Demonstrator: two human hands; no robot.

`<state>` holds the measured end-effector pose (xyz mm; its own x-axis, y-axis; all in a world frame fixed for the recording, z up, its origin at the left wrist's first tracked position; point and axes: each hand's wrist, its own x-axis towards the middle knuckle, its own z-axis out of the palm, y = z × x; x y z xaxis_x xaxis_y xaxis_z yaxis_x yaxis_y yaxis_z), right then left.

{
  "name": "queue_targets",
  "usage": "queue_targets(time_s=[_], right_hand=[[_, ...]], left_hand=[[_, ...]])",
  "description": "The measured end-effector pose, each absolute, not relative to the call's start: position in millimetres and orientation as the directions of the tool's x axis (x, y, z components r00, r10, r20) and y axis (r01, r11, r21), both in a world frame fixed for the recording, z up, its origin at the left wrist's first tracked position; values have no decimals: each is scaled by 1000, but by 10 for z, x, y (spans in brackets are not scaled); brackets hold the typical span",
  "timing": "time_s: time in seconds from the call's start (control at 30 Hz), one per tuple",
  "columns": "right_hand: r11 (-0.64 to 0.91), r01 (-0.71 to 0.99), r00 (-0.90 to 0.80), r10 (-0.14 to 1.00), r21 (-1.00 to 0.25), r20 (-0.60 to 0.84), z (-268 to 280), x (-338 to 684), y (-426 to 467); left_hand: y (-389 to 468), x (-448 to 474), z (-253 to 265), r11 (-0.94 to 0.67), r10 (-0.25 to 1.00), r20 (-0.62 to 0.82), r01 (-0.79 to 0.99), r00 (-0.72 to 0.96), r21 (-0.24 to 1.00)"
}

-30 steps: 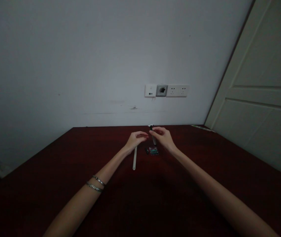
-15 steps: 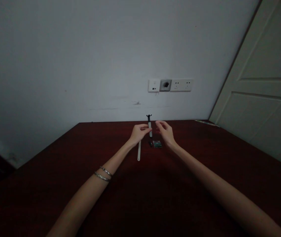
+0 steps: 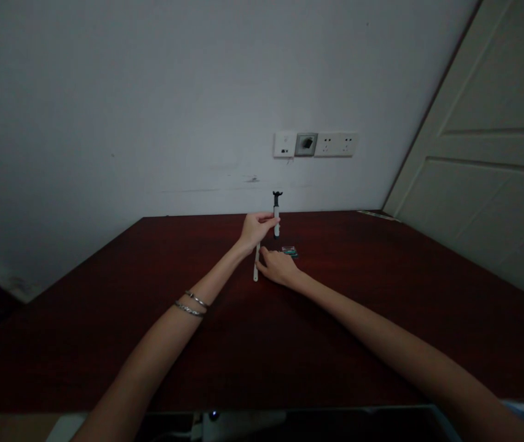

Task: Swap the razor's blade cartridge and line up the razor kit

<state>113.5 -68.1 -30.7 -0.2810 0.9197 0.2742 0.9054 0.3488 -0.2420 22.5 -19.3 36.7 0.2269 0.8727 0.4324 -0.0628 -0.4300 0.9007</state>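
My left hand [image 3: 256, 228] is closed around a white-handled tool [image 3: 276, 222], pinching its handle between thumb and fingers. The tool stands roughly upright, its black forked head pointing up. My right hand [image 3: 278, 266] is low over the table, fingers bent and apart. Its fingertips reach the right edge of a narrow white strip [image 3: 256, 271], which lies lengthwise with a small hole at its near end. Whether they grip the strip is unclear. Just beyond the right hand lies a small clear pack [image 3: 289, 251] with green parts. The strip's far end is partly behind my left hand.
The dark red-brown table [image 3: 207, 344] meets a pale wall [image 3: 174, 110] at the back. Sockets [image 3: 334, 145] are set in the wall. A light panelled door [image 3: 487, 178] stands at the right. Below the table's near edge, some dim objects show.
My right hand has moved left and down, from beside the tool to the white strip. The left hand still holds the tool. The view has tilted down, showing the table's near edge.
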Motion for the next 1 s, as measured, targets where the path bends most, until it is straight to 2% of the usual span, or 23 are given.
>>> queue_targets(time_s=[0.1,0.27,0.77,0.87,1.0], right_hand=[[270,953,-240,950,-139,200,-218,999,-673],[234,969,-219,962,-81,161,-162,839,-652],[240,958,-213,962,-158,169,-211,803,-532],[237,945,-187,957,-227,222,-171,969,-469],[296,853,-132,919,-429,371,-115,1338,-329]], left_hand=[[-199,242,356,-423,875,425,-61,234,904],[-187,270,304,-414,872,420,-79,250,907],[-176,289,251,-400,875,404,-74,268,914],[-203,268,288,-377,876,388,-94,287,921],[-203,229,335,-366,871,397,-157,289,917]])
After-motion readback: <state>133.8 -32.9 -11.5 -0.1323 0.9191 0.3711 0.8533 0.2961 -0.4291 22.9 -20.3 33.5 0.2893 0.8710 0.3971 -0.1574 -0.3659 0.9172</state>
